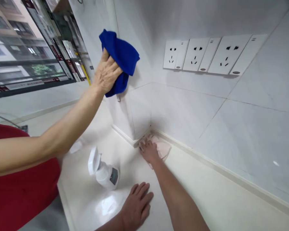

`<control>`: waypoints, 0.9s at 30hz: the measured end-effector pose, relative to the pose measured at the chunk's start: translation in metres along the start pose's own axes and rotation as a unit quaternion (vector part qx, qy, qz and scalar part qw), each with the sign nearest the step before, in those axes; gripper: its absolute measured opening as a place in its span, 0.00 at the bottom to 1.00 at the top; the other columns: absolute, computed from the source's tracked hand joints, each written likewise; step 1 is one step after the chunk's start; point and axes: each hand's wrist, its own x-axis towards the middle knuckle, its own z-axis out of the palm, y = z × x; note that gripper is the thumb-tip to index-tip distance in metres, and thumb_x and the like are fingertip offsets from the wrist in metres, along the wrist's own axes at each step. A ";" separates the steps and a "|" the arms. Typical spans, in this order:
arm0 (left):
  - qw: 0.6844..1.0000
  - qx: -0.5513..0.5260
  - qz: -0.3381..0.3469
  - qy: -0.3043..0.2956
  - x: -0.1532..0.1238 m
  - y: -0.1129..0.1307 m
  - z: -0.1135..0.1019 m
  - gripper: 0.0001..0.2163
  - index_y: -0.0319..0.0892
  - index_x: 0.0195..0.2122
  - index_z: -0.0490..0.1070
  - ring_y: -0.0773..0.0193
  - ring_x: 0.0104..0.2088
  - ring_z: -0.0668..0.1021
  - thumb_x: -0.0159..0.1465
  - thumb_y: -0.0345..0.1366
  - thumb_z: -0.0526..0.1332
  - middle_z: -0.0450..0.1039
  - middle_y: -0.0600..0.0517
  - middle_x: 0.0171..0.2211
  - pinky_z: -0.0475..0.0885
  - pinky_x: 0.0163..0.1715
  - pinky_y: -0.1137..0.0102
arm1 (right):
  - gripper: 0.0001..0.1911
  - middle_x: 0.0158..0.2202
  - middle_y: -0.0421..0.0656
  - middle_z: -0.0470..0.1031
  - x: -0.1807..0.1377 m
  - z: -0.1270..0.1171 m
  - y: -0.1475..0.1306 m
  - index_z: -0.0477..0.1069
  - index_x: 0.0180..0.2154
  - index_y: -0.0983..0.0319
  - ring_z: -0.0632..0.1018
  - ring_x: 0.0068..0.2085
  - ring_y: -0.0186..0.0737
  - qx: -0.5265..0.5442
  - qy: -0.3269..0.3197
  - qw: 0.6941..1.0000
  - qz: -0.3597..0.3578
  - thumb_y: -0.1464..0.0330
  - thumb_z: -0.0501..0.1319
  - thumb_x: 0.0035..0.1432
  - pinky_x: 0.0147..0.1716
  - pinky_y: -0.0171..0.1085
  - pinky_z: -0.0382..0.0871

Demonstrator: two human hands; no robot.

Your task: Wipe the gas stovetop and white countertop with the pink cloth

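My right hand (148, 150) reaches into the corner of the countertop, its fingers pressing a pale pink cloth (163, 147) against the ledge where the walls meet. Part of the cloth lies hidden under the hand. Nearer to me, my left hand (136, 205) rests on the white countertop (195, 189) with its fingers stretched out and nothing in them. A white spray bottle (107, 175) with a dark label stands to the left of my hands.
At the left, a co-worker in a red top (21, 189) stretches an arm across, holding a blue cloth (125, 57) against the tiled wall pillar. Several white sockets (195, 54) line the right wall. A small hook (119, 99) sits below the blue cloth. A window (24, 57) is behind.
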 end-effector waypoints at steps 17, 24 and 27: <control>0.994 0.012 0.062 0.094 0.006 -0.025 0.015 0.15 0.50 0.58 0.75 0.54 0.59 0.76 0.73 0.38 0.58 0.77 0.47 0.60 0.68 0.59 0.57 | 0.22 0.73 0.38 0.62 -0.207 -0.018 0.101 0.67 0.67 0.46 0.56 0.74 0.49 0.007 0.037 0.992 0.118 0.57 0.50 0.76 0.70 0.53 0.49; 0.994 0.010 0.063 0.092 0.010 -0.030 0.019 0.16 0.50 0.59 0.76 0.52 0.58 0.77 0.73 0.41 0.57 0.77 0.46 0.60 0.69 0.57 0.56 | 0.27 0.71 0.53 0.64 -0.381 -0.066 0.238 0.69 0.66 0.58 0.60 0.72 0.58 -0.055 0.068 0.903 0.420 0.65 0.49 0.71 0.67 0.59 0.53; 0.993 0.012 0.065 0.093 0.011 -0.029 0.018 0.16 0.50 0.58 0.76 0.53 0.58 0.77 0.73 0.40 0.58 0.77 0.46 0.59 0.69 0.57 0.56 | 0.28 0.66 0.60 0.69 -0.439 -0.089 0.275 0.71 0.64 0.61 0.68 0.65 0.67 -0.062 0.074 0.836 0.541 0.60 0.49 0.70 0.60 0.67 0.60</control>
